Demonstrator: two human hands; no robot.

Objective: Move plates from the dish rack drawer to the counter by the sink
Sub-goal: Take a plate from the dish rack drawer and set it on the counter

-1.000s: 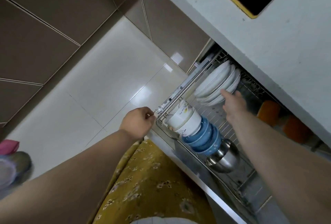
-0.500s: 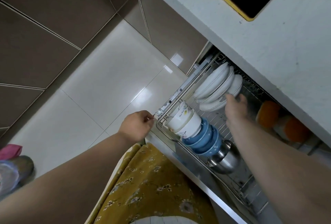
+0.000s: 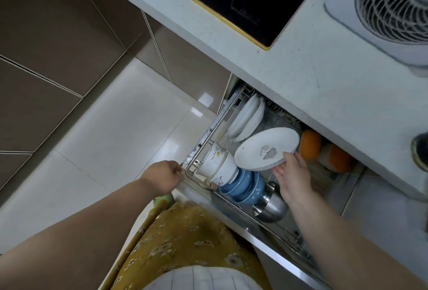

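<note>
The wire dish rack drawer [image 3: 198, 150] stands pulled out below the pale counter [image 3: 308, 74]. My right hand [image 3: 291, 175] grips a white plate [image 3: 264, 148] with a grey leaf print, lifted clear of the rack and tilted face up. Several white plates [image 3: 246, 118] still stand on edge at the drawer's far end. My left hand [image 3: 165, 177] is closed on the drawer's front left corner.
White patterned bowls [image 3: 218, 165], blue bowls [image 3: 245, 185] and a steel bowl [image 3: 271, 204] sit along the drawer front. Orange items [image 3: 310, 144] lie under the counter edge. On the counter are a black hob [image 3: 245, 0] and a white fan [image 3: 391, 11]. Glossy floor tiles lie left.
My right hand has pulled one plate out of the standing stack and raised it above the rack. The view has tipped up, showing the hob and fan. The left hand stayed at the drawer corner.
</note>
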